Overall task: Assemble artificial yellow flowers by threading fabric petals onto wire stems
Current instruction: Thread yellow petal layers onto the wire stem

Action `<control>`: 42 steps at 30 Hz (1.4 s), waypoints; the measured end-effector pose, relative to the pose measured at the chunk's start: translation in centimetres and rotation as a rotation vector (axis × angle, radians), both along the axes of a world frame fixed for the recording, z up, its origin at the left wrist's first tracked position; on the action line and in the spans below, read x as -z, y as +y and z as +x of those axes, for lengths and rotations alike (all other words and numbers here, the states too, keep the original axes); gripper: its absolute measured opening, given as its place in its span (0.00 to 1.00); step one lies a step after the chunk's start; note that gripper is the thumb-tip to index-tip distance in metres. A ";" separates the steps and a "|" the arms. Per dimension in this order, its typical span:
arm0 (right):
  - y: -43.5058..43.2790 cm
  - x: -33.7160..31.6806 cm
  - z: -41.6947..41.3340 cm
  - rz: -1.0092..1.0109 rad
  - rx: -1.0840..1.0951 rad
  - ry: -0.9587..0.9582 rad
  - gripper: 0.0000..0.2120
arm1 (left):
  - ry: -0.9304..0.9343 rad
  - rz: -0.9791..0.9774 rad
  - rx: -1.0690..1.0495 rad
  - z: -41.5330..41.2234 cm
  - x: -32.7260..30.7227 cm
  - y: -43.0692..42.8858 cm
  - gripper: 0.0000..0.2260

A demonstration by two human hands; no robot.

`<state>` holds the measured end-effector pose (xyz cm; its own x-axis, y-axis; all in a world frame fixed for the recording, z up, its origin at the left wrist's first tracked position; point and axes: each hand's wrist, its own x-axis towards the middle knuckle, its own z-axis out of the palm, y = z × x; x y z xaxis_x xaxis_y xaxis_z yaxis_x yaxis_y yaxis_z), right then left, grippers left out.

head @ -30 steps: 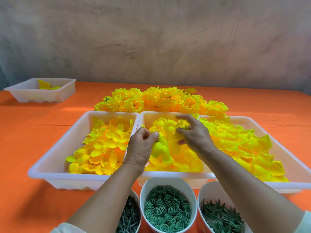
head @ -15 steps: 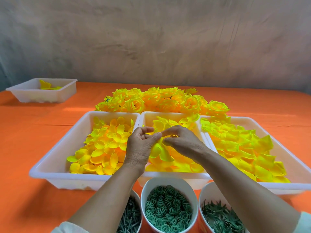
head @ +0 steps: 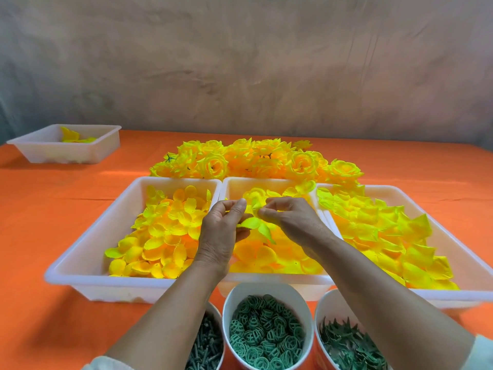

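Two-handed grip on petal point(head: 252, 223) over middle tray point(head: 280, 279).
The left hand point(head: 222, 232) pinches its 9 o'clock edge; the right hand point(head: 292, 222), its 2 o'clock edge.

yellow-green petal piece point(head: 253, 225), limp, lobes drooping, pinched between left hand point(head: 221, 236) and right hand point(head: 290, 222) over middle tray point(head: 274, 280), round petals point(head: 170, 231) heaped in left tray point(head: 88, 276), pointed petals point(head: 386, 231) in right tray point(head: 448, 236), finished flowers point(head: 253, 161) piled on tabletop point(head: 53, 222) behind, dark green stems point(head: 206, 348) near-left
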<state>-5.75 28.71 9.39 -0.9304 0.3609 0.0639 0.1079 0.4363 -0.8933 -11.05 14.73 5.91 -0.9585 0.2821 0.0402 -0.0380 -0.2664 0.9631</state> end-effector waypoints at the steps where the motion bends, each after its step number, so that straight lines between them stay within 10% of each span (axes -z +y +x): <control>1: 0.1 0.0 0.0 -0.013 0.033 0.010 0.07 | -0.022 0.015 0.023 0.0 -0.1 -0.1 0.07; 34: 0.2 -0.3 0.1 0.140 0.098 0.016 0.05 | 0.117 -0.100 -0.005 0.7 -0.3 -0.1 0.07; 42: -1.2 -0.3 0.7 0.658 0.127 0.379 0.05 | 0.036 -0.049 -0.009 0.8 -0.5 0.0 0.05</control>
